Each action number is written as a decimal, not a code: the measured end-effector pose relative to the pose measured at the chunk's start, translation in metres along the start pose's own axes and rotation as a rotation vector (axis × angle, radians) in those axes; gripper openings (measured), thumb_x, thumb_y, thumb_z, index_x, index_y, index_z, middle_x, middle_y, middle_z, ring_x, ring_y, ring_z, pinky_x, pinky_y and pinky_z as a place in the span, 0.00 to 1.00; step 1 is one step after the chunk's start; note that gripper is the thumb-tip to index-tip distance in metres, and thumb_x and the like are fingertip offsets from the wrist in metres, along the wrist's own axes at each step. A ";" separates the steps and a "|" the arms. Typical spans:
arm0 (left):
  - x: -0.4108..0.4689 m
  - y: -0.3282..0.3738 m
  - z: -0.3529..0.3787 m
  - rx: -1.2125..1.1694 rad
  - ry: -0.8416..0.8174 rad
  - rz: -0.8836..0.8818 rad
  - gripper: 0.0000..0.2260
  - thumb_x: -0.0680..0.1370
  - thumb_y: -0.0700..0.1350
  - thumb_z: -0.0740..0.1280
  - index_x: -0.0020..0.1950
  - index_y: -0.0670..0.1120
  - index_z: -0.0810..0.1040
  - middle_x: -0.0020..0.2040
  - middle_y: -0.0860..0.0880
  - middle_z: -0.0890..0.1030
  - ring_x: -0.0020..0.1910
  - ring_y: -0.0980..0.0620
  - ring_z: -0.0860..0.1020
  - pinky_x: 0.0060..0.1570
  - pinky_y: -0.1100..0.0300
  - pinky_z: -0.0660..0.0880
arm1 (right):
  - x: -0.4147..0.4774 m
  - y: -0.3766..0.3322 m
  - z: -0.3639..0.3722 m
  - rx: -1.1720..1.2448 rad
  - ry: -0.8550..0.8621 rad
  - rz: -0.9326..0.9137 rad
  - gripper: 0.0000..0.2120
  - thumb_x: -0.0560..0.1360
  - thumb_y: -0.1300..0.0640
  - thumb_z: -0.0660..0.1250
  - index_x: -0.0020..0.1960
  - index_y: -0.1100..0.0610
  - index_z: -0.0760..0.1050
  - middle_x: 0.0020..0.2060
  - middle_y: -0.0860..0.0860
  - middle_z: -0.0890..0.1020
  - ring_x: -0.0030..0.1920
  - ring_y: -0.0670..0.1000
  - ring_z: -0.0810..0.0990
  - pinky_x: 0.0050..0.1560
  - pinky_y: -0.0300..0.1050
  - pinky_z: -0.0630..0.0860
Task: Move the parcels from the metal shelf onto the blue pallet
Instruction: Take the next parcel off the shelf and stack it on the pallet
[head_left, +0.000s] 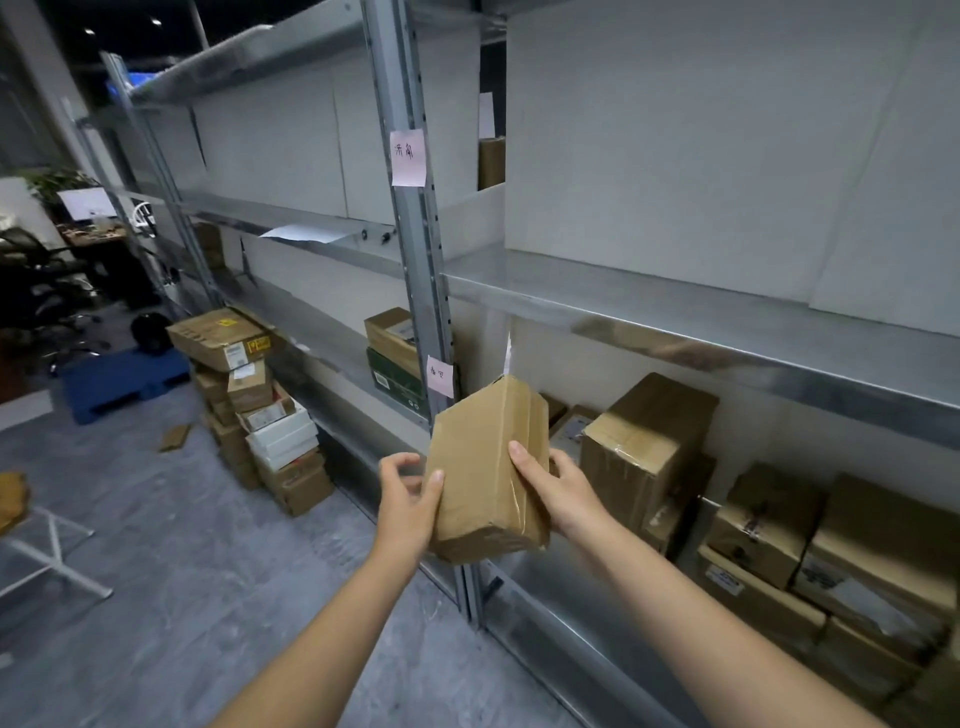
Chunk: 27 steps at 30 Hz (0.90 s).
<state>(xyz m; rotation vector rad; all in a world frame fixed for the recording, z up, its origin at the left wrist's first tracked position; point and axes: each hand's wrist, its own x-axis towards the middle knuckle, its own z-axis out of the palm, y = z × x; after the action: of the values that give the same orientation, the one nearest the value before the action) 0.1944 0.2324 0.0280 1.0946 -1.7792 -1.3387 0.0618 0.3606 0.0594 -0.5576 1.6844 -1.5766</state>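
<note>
Shelving, the metal shelf (675, 312), fills the right, with brown parcels (779, 519) on its lower level. Far left lies the blue pallet (119, 379), beside stacked boxes (260, 405). Held before the shelf, a taped parcel (488, 467) sits between the right hand (558, 493), fingers clasping its edge, and the left hand (408, 493), fingers spread, thumb touching.

The light is dim and cool around me; two small ceiling lamps (122, 26) glow far left. Soft glare streaks the metal shelf (675, 322) edge. Uprights bow at the borders, and the distant corner blurs.
</note>
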 end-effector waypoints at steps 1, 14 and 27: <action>0.001 0.002 0.002 0.014 -0.033 0.002 0.12 0.80 0.49 0.64 0.63 0.53 0.67 0.56 0.47 0.76 0.52 0.51 0.76 0.42 0.57 0.74 | 0.003 -0.001 0.000 -0.011 0.008 -0.023 0.35 0.64 0.33 0.70 0.65 0.48 0.68 0.50 0.43 0.79 0.47 0.43 0.80 0.31 0.33 0.76; 0.018 0.015 -0.023 -0.247 -0.604 -0.204 0.36 0.64 0.74 0.68 0.67 0.57 0.74 0.60 0.49 0.82 0.58 0.46 0.80 0.57 0.48 0.77 | 0.025 -0.013 0.031 -0.040 0.019 0.036 0.18 0.78 0.38 0.60 0.58 0.48 0.78 0.47 0.48 0.82 0.45 0.47 0.82 0.31 0.39 0.78; 0.042 0.013 -0.056 -0.526 -0.458 -0.171 0.26 0.69 0.64 0.71 0.62 0.52 0.79 0.55 0.44 0.84 0.52 0.42 0.84 0.41 0.54 0.81 | 0.035 -0.002 0.032 -0.021 -0.111 0.102 0.31 0.64 0.41 0.76 0.61 0.55 0.76 0.50 0.50 0.86 0.53 0.51 0.84 0.58 0.52 0.77</action>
<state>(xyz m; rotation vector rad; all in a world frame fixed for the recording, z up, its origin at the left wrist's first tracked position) 0.2211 0.1731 0.0557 0.6916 -1.5006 -2.1428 0.0639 0.3132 0.0547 -0.5509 1.6220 -1.4308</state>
